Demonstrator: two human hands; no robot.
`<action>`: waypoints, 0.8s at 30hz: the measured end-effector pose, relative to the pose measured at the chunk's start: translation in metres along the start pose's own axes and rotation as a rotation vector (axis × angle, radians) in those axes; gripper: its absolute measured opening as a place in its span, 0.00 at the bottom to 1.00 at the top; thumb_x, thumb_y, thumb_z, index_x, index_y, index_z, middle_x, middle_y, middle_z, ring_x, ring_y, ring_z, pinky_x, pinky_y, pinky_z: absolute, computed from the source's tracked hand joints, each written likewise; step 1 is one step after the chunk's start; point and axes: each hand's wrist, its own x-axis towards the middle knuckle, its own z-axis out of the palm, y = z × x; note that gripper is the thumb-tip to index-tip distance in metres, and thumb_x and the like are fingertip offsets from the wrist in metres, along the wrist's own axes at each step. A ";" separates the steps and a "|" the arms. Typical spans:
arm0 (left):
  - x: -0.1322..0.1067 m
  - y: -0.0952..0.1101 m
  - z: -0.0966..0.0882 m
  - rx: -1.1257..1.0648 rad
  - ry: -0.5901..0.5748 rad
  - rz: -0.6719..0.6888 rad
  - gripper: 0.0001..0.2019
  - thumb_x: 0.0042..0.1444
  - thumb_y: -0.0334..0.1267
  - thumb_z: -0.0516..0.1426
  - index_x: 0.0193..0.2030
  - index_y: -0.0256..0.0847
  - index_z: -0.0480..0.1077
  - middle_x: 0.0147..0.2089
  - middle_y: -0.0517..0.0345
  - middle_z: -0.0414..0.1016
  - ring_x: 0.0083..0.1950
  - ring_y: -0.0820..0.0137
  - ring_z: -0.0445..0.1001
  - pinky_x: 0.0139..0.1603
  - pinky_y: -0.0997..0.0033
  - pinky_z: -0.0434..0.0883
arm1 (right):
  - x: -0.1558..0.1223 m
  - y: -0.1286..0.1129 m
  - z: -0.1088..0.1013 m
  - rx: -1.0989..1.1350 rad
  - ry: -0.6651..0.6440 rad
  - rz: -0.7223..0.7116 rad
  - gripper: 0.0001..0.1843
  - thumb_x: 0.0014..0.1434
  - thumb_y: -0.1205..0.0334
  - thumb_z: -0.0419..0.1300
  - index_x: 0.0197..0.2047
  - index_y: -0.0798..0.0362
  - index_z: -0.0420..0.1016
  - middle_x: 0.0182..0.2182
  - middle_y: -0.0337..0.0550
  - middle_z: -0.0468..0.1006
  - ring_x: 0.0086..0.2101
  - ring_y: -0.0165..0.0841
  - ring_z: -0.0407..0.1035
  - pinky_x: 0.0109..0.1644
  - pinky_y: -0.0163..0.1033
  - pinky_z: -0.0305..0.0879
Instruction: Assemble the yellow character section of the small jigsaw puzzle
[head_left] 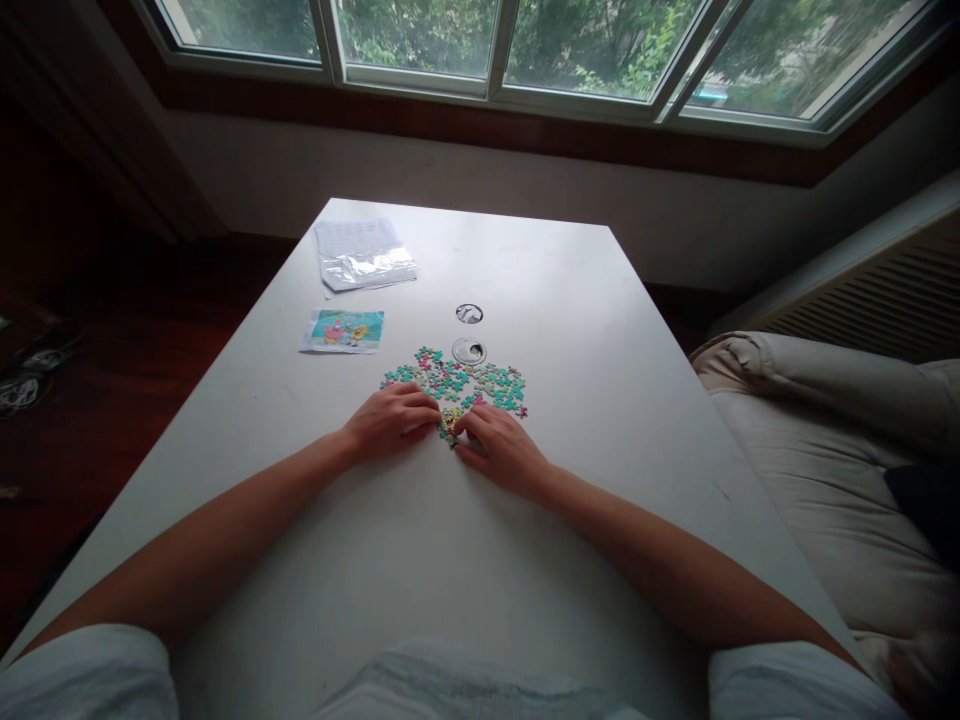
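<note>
A: Where are your hands?

B: Both over the white surface [420,580], close together, forearms coming in from either side. Your left hand [397,415] is palm down, fingers curled, tips at the left edge of a small yellow patch of puzzle [450,420].

A: And your right hand [495,440]?

B: At the patch's right side, thumb and fingers bent inward with a narrow gap. Whether either hand pinches a piece, I cannot tell; your fingers hide it.

A: The loose pieces?

B: Your puzzle pieces [444,380], mostly teal and green with some pink, spread just beyond your fingers, roughly in an arc. Individual shapes too small to read.

A: Anything around them?

B: Past the pieces, two round items [469,351], one behind the other. To your left, a coloured picture sheet [349,330] lies flat; farther off, a clear plastic sleeve with papers [364,252], near the surface's far left corner. Windows [420,35] beyond.
</note>
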 end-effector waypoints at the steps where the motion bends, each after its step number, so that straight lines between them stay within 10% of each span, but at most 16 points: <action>1: 0.000 0.000 0.000 -0.003 -0.002 0.000 0.11 0.69 0.37 0.52 0.48 0.45 0.77 0.50 0.55 0.80 0.49 0.67 0.73 0.53 0.65 0.70 | 0.000 0.000 0.000 0.002 0.000 -0.002 0.07 0.61 0.66 0.62 0.44 0.51 0.72 0.38 0.43 0.74 0.42 0.36 0.66 0.50 0.41 0.59; 24: 0.000 -0.001 0.002 -0.007 0.007 -0.004 0.11 0.69 0.38 0.52 0.48 0.46 0.77 0.49 0.55 0.80 0.49 0.67 0.74 0.54 0.65 0.70 | 0.001 0.003 0.003 0.016 0.007 -0.028 0.06 0.65 0.62 0.60 0.45 0.50 0.74 0.38 0.43 0.74 0.41 0.36 0.66 0.51 0.42 0.59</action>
